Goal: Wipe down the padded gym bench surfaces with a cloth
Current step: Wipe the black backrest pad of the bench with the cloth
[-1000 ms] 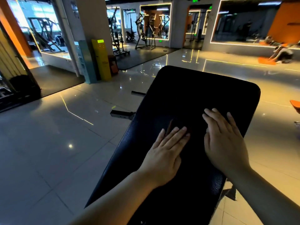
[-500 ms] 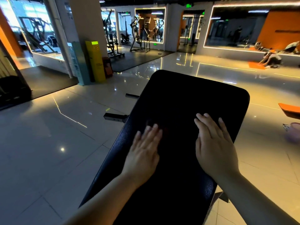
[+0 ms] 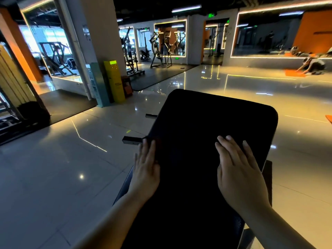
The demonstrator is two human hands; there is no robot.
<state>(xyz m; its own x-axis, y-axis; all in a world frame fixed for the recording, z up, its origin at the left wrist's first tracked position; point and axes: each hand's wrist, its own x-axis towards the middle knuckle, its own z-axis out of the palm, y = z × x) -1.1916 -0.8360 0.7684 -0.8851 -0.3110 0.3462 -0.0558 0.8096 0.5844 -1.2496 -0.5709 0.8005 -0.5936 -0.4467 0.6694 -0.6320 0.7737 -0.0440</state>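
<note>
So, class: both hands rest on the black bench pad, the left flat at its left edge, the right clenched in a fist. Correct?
No fist: the head view shows the right hand lying flat, not clenched. The rest stands: both hands rest on the bench pad, the left hand flat at its left edge.

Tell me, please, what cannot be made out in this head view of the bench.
Head view throughout.
- Cloth: none discernible; the left hand and right hand cover parts of the very dark bench pad.
- Pad's near end: cut off by the bottom edge.
- Bench frame: hidden under the pad; only a metal bar shows.
- Green sign: too small to read.
</note>
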